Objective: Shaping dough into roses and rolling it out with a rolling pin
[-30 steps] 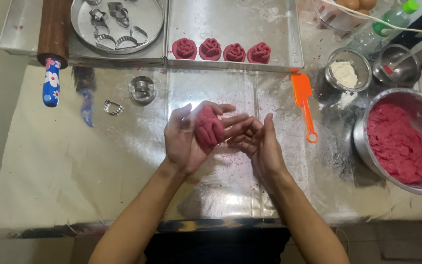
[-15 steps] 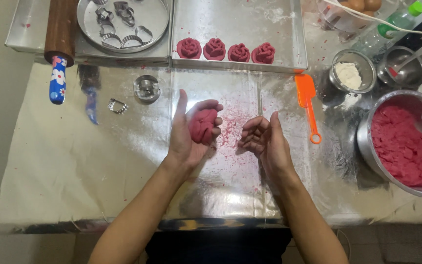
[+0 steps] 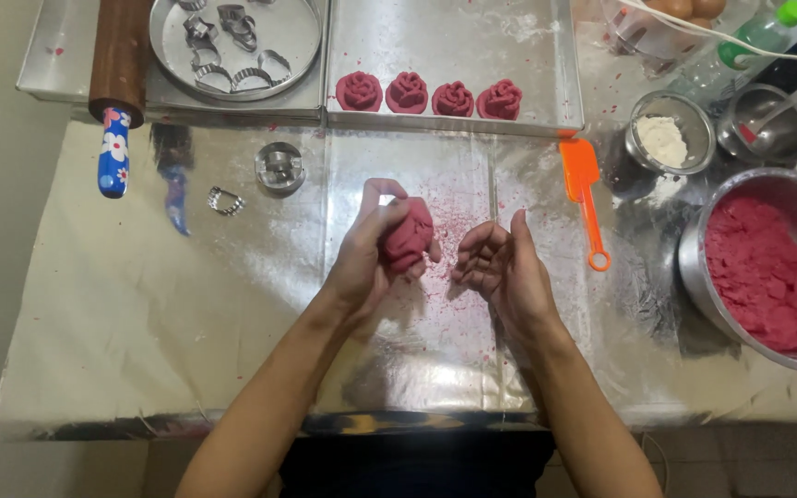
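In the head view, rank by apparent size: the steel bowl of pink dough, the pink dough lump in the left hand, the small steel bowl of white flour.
1. Steel bowl of pink dough, cut off at the frame edge.
2. Small steel bowl of white flour.
3. Pink dough lump in the left hand, looks about alike, unsure.

4 dough roses, orange spatula, rolling pin.

foil-covered table | orange spatula | steel bowl | baking tray

Head camera looks straight down — close over the foil-covered table.
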